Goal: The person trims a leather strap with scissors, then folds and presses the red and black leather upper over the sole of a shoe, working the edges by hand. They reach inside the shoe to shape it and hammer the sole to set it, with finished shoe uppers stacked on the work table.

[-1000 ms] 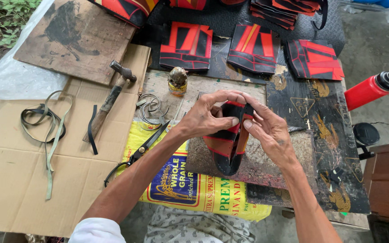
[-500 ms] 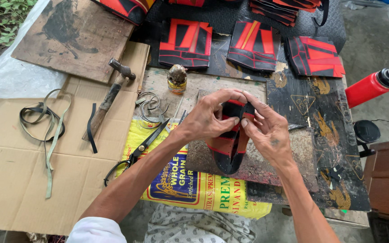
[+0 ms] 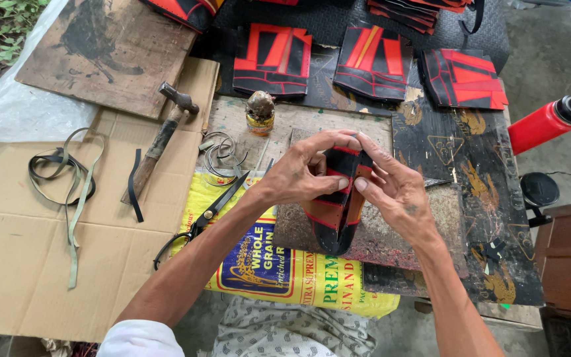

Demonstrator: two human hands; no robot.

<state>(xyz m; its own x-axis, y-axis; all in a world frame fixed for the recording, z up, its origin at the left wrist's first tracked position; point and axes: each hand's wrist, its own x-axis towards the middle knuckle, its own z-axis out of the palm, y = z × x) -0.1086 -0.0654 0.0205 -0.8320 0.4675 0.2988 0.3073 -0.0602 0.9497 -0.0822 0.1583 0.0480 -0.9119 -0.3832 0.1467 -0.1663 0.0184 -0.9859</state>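
Shifted slightly right since before. Left to right: hammer (image 3: 160, 142) and scissors (image 3: 203, 215) lying idle; left hand (image 3: 302, 175) and right hand (image 3: 394, 192) both pinching black-and-red folded piece (image 3: 338, 211) above stained board (image 3: 391, 241); red bottle (image 3: 546, 122) farthest right.

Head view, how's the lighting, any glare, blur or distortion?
Head view: soft, even daylight with faint shadows, no strong glare; both hands, left and right, and the black-and-red piece they hold look sharp; the hammer too; wide-lens bending shows toward the edges, as at the cardboard.
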